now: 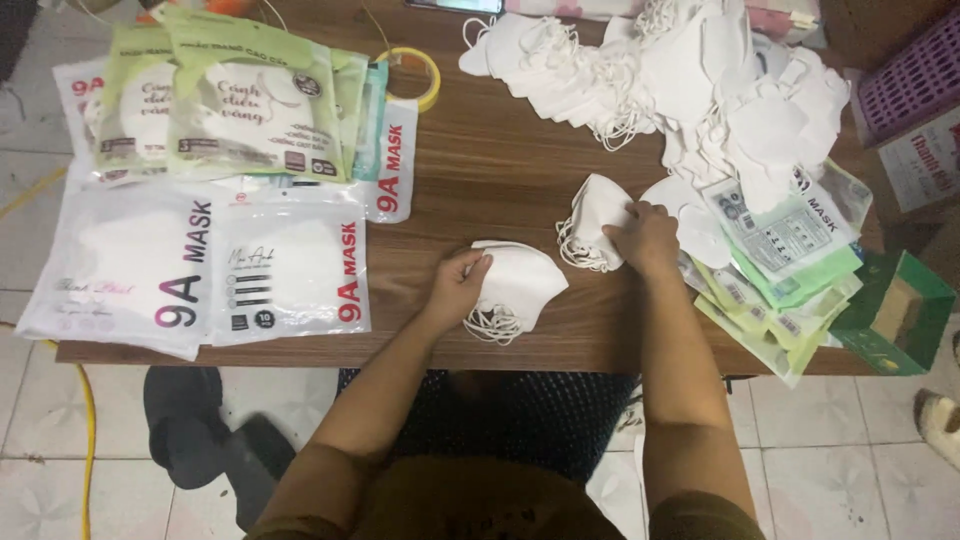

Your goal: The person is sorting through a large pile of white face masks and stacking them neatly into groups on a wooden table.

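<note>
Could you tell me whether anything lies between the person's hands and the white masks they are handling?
Nothing visible does. The left hand already grips a small stack of masks, and the right hand rests on a second stack. Only bare table separates the two stacks.

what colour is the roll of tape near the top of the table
Yellow. The roll of tape lies flat on the brown wooden table; the head view shows it best.

Both bare forearms reach forward from bottom of view, roughly parallel. Left hand (455,288) near the front edge, fingers curled in a pinch, palm down. Right hand (643,238) further forward, knuckles up, fingers bent closed.
</note>
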